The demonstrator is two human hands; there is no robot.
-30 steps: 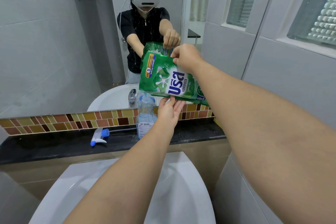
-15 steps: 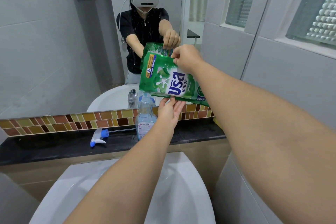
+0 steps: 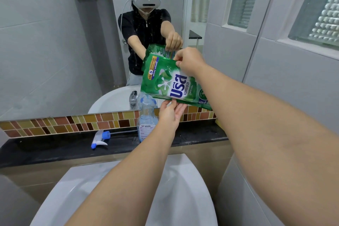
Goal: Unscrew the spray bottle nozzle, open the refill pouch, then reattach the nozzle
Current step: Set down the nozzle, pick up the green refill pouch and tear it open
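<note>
I hold a green refill pouch (image 3: 170, 82) tilted in the air above the clear spray bottle (image 3: 146, 119). My right hand (image 3: 189, 61) pinches the pouch's top edge. My left hand (image 3: 171, 113) supports its bottom edge from below, fingers spread under it. The bottle stands upright on the black ledge with its neck bare. Its white and blue spray nozzle (image 3: 100, 138) lies on its side on the ledge to the left, with its thin tube stretching toward the bottle.
The black ledge (image 3: 55, 147) runs under a mosaic tile strip and a wall mirror (image 3: 55, 42) that reflects me. A white basin (image 3: 174, 189) sits just below my arms. Grey tiled wall and a window stand on the right.
</note>
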